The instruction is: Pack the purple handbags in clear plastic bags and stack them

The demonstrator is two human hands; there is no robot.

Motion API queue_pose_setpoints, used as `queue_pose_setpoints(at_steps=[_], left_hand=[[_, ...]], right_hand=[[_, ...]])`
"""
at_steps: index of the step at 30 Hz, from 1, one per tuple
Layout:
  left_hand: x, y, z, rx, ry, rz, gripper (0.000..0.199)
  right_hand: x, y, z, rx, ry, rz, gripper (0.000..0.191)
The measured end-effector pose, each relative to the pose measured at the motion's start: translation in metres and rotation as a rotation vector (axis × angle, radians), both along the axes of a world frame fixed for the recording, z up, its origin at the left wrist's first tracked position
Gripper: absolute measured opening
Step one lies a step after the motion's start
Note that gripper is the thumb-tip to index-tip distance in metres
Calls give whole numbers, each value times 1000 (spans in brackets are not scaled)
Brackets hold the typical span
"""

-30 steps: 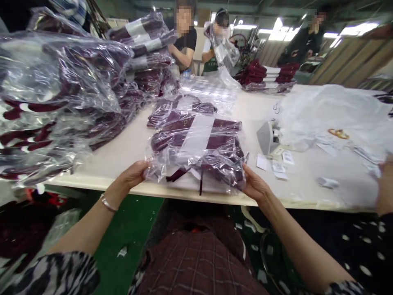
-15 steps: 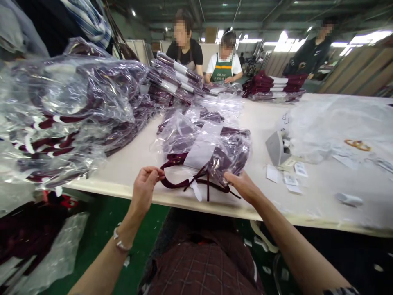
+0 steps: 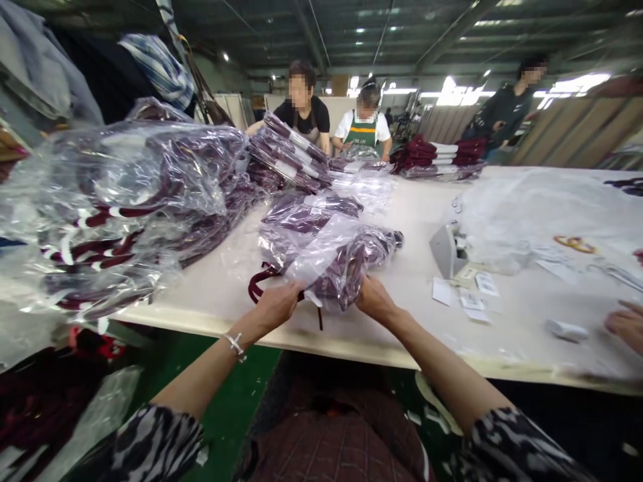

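In front of me on the pale table lies a folded maroon garment in a clear plastic bag (image 3: 346,261). My left hand (image 3: 278,304) is closed at the bag's near left edge, its fingertips on the plastic. My right hand (image 3: 374,298) grips the near right part of the bag, the fingers partly hidden by the film. A maroon strap (image 3: 256,284) loops out on the left beside my left hand, and a thin cord hangs between my hands. Another bagged garment (image 3: 301,211) lies just behind.
Piled bagged garments (image 3: 135,187) fill the left. A grey box (image 3: 446,251), paper tags (image 3: 472,301), a white roll (image 3: 566,331) and yellow rings (image 3: 574,244) lie right. Another person's hand (image 3: 627,325) is at the right edge. Several people stand beyond the table.
My left hand has moved right from the strap to the bag's edge. My right hand has shifted slightly left with the plastic. Another person's hand has appeared at the right edge.
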State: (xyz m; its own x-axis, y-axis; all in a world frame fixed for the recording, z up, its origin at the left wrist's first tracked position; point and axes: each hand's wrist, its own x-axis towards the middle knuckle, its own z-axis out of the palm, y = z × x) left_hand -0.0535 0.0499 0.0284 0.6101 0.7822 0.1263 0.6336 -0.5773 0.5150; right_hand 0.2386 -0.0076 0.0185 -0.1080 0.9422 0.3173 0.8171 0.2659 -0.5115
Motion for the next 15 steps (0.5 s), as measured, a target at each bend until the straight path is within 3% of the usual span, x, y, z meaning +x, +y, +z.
queue_pose_setpoints(at_steps=[4, 6, 9, 12, 15], left_hand=[[15, 1, 27, -7, 7, -65, 55], [26, -5, 36, -53, 59, -79, 55], [36, -19, 50, -238, 29, -165, 34], [32, -25, 77, -485, -94, -292, 15], [20, -18, 113, -544, -269, -261, 21]], right_hand=[[-22, 33, 55, -23, 437, -228, 42], [-29, 46, 88, -169, 744, -210, 31], [-27, 51, 124, -455, 1098, -68, 26], [-11, 39, 129, -544, 1261, -24, 30], [9, 16, 106, -431, 1333, -195, 20]])
